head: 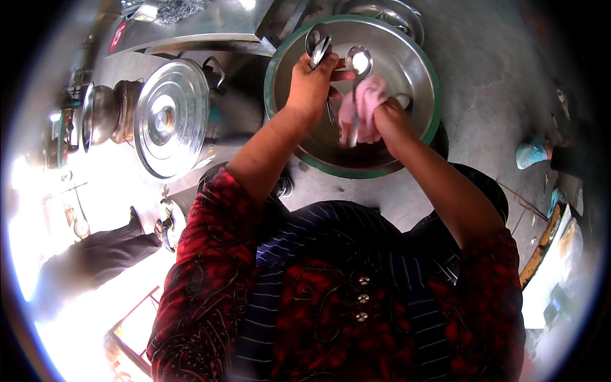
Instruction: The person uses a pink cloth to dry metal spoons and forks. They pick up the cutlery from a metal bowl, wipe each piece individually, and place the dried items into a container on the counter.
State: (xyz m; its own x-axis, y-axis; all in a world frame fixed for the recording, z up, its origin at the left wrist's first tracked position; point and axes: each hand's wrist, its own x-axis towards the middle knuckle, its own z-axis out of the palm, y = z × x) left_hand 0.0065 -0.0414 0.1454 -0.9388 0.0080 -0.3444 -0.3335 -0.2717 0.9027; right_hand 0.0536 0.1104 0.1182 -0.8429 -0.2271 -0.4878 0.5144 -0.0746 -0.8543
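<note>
My left hand [312, 81] grips a bunch of metal spoons [319, 47] with their bowls pointing up; handles stick out below the palm. Another metal spoon [359, 62] stands out between my hands, its bowl by the fingertips of my left hand. A pink cloth [367, 107] is wrapped about that spoon's handle, and my right hand [394, 122] clasps the cloth. Both hands are over a large metal basin [422, 71] with a green rim. Beside my right hand a small pale rounded object [402, 100] lies inside the basin; its kind is unclear.
A metal bowl [410, 19] sits behind the basin. Left of it are a large lidded metal pot [172, 119] and a steel table [205, 28] with a metal scourer [179, 9] on top. One person's leg [105, 253] shows at left, another's shoe [532, 153] at right.
</note>
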